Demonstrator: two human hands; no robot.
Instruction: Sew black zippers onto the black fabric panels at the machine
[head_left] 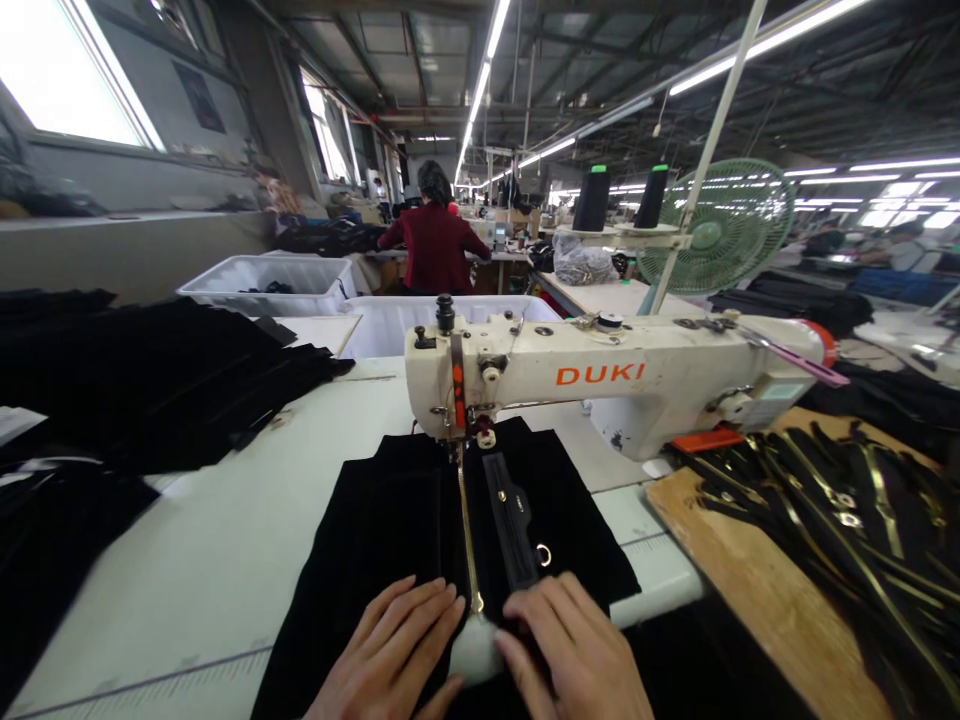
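A black fabric piece [390, 530] lies under the needle area of the white sewing machine [525, 375]. Down its middle runs a gold zipper [469, 530], its slider near my fingertips. To the right of the zipper is a black strap-like patch [511, 520] with small gold fittings and a metal ring [544, 555]. My left hand [397, 650] lies on the fabric left of the zipper, fingers stretched out. My right hand [570, 650] rests on the right side by the patch's lower end, fingers bent and thumb apart. Pale table surface shows between the hands.
Black fabric stacks [150, 370] lie on the left. Zippers with gold teeth [847, 520] cover a wooden board [727, 560] at right. Behind the machine stand white bins [277, 275], thread cones [592, 200], a green fan [720, 230] and a seated person [435, 240].
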